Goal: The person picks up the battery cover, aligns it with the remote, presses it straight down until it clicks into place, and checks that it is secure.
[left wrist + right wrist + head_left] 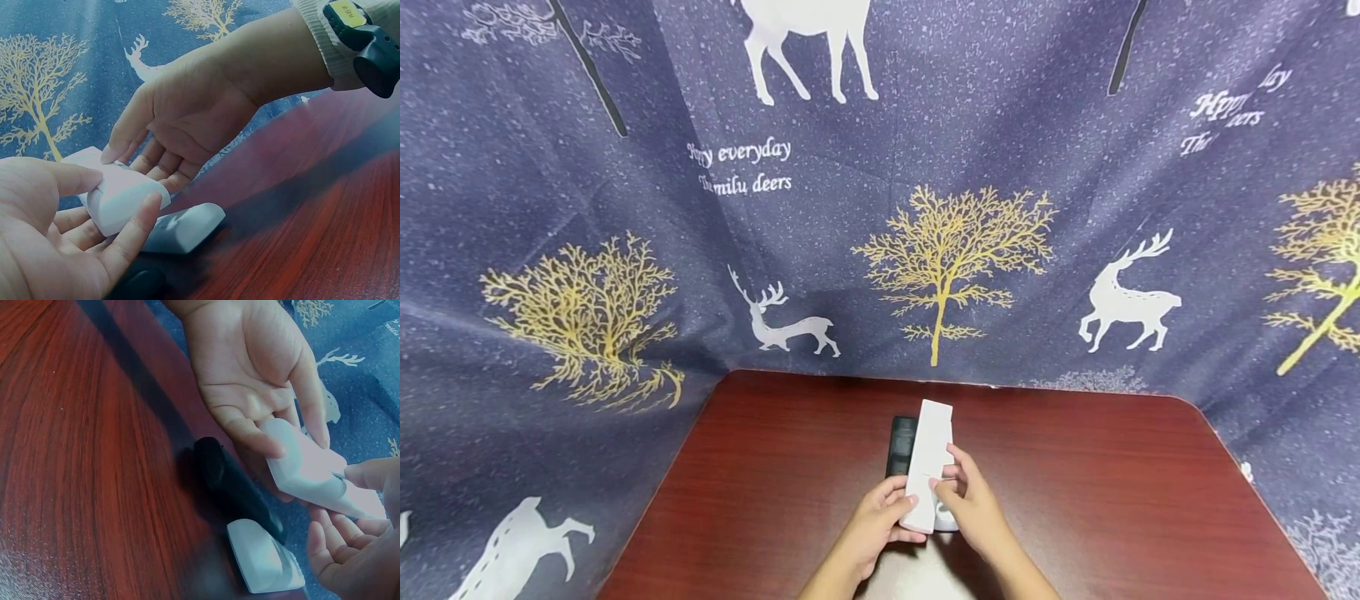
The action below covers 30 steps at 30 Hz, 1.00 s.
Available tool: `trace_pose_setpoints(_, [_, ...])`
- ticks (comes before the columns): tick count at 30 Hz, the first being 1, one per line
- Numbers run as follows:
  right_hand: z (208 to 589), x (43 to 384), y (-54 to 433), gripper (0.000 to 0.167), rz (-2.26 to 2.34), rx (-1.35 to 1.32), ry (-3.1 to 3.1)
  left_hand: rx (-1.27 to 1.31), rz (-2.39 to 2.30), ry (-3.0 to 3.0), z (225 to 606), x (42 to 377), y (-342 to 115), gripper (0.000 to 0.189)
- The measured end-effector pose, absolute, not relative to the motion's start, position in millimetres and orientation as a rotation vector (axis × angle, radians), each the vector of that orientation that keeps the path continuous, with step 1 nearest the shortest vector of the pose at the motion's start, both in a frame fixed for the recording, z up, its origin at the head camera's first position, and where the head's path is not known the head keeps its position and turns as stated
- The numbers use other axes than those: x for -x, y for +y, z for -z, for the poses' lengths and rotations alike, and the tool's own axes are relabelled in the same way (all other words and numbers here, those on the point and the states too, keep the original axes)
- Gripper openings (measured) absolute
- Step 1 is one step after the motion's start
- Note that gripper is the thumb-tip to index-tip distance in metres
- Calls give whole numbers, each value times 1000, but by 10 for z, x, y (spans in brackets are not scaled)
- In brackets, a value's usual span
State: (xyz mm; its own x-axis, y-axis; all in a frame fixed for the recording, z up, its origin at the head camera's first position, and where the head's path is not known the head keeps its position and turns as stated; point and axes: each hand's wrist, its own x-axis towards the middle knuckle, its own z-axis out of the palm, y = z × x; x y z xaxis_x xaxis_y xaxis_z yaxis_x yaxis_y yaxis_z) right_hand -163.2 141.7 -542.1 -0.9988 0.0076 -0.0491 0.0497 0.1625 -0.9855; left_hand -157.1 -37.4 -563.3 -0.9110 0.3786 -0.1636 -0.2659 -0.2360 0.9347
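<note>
Both hands hold a white remote control (931,437) above the table, its plain back turned upward with a seam across it. My left hand (874,527) grips the near end, thumb on one side and fingers beneath. From the other side, my right hand (976,507) pinches the remote around its middle, the thumb by the seam. Below lies a black remote control (232,484), partly covered by the held one in the head view. Beside it on the table is a second white remote (262,557), mostly hidden by the right hand from above.
The reddish-brown wooden table (1097,483) has rounded far corners. Behind it hangs a dark blue cloth (820,250) printed with deer and trees. In the left wrist view, a dark strapped device (362,37) sits on the right wrist.
</note>
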Motion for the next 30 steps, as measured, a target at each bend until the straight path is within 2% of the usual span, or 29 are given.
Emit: trace_pose_setpoints(30, [5454, 1631, 1425, 67, 1965, -33, 2407, -147, -2194, 1613, 5657, 1558, -353, 43])
